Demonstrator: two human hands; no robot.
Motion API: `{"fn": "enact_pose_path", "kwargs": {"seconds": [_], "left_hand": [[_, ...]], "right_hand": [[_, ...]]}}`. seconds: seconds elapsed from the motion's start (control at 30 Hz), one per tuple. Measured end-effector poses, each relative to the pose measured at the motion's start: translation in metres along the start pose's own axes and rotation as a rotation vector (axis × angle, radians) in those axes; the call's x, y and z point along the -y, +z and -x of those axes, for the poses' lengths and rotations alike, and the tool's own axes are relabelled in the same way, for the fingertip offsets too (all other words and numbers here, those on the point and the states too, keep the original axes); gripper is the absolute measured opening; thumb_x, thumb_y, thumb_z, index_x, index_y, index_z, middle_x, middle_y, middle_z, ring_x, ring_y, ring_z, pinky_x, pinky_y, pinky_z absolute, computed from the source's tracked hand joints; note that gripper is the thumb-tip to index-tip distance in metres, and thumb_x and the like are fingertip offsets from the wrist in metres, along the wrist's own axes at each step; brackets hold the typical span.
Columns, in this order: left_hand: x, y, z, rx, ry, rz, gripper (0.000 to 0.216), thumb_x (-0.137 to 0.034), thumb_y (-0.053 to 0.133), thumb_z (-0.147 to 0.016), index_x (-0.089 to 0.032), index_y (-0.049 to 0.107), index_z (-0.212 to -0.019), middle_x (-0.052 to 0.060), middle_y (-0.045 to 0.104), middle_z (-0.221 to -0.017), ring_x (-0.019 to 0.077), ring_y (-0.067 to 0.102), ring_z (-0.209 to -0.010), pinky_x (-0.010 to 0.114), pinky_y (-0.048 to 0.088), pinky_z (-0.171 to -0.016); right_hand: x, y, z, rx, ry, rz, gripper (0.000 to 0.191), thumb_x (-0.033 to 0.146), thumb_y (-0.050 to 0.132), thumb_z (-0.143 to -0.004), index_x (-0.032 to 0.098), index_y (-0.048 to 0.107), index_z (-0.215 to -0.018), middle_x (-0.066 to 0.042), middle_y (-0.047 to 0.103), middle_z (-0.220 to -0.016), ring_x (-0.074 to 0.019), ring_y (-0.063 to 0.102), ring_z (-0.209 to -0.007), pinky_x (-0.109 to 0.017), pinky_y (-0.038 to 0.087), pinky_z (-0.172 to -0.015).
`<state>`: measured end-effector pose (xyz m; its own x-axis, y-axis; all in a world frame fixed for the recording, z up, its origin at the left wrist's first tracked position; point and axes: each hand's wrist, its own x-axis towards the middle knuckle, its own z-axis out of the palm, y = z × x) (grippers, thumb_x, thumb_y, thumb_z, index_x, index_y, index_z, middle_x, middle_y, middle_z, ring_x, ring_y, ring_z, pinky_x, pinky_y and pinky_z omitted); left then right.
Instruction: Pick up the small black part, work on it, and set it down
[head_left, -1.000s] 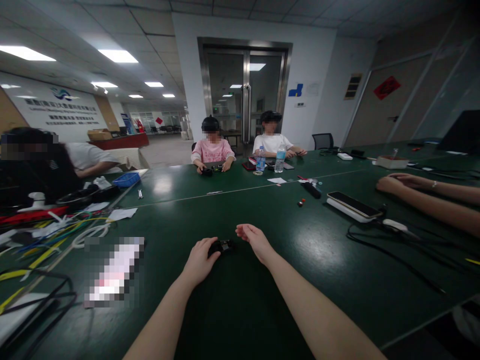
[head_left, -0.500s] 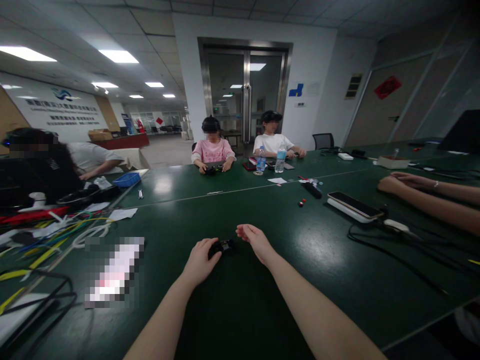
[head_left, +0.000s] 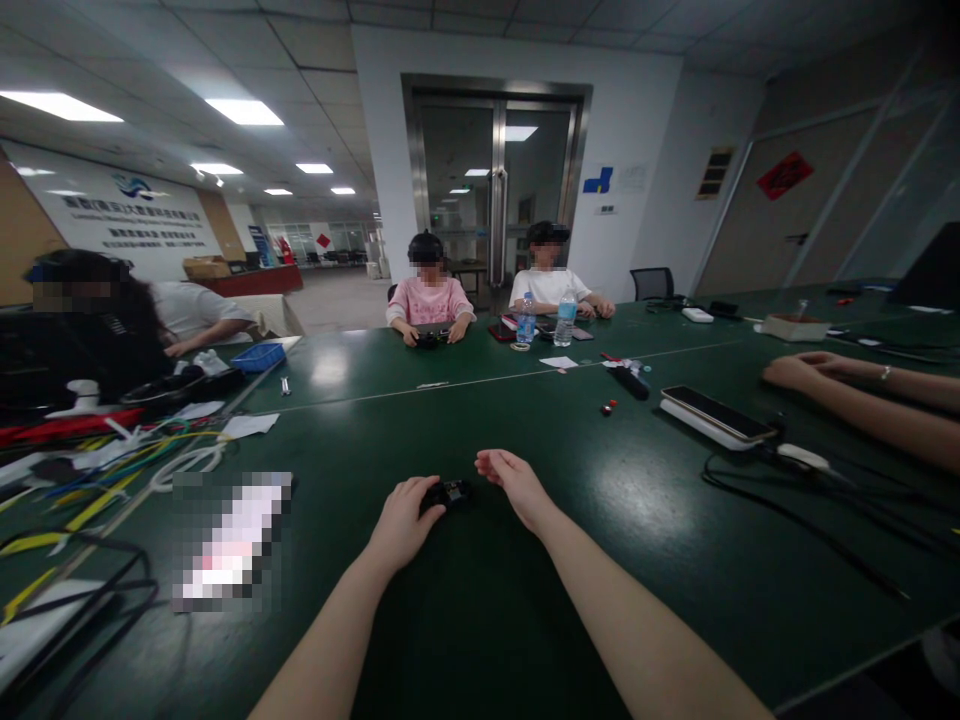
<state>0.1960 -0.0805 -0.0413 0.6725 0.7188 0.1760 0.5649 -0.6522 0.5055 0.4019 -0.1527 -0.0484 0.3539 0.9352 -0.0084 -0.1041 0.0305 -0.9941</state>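
My left hand (head_left: 401, 522) rests on the dark green table (head_left: 480, 620), its fingers curled around the left end of a small black device (head_left: 448, 492). Just right of the device lies my right hand (head_left: 511, 481), fingers loosely curled and drawn together, a short gap from it. I cannot make out anything held in the right hand. Both forearms reach in from the bottom edge.
Coloured cables and white parts (head_left: 112, 455) are piled at the left. A phone on a white power strip (head_left: 716, 415) with black cords lies at the right, near another person's arms (head_left: 862, 400). Two people (head_left: 487, 290) sit across the table with water bottles (head_left: 545, 320).
My hands and the small device have hardly moved. The whole view has shifted slightly to the right.
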Motion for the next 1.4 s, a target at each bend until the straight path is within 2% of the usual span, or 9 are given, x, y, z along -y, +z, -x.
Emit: {"fn": "enact_pose_path", "kwargs": {"seconds": [0.83, 1.4], "left_hand": [[-0.009, -0.005, 0.002, 0.004, -0.005, 0.004, 0.045, -0.039, 0.046, -0.079, -0.022, 0.048, -0.121, 0.006, 0.051, -0.123, 0.0229, 0.045, -0.113, 0.039, 0.035, -0.094], [-0.005, -0.003, 0.001, -0.012, 0.034, -0.012, 0.042, -0.038, 0.045, -0.081, -0.023, 0.047, -0.121, 0.005, 0.052, -0.121, 0.0211, 0.046, -0.111, 0.037, 0.035, -0.094]], "right_hand": [[0.000, 0.000, 0.000, -0.001, 0.001, -0.016, 0.031, 0.044, 0.045, -0.082, 0.023, 0.062, -0.097, -0.006, 0.062, -0.101, -0.0190, 0.056, -0.095, -0.035, 0.042, -0.083], [-0.001, 0.001, -0.001, 0.007, -0.019, -0.029, 0.035, 0.047, 0.045, -0.080, 0.020, 0.061, -0.098, -0.007, 0.063, -0.100, -0.0181, 0.057, -0.093, -0.033, 0.041, -0.082]]}}
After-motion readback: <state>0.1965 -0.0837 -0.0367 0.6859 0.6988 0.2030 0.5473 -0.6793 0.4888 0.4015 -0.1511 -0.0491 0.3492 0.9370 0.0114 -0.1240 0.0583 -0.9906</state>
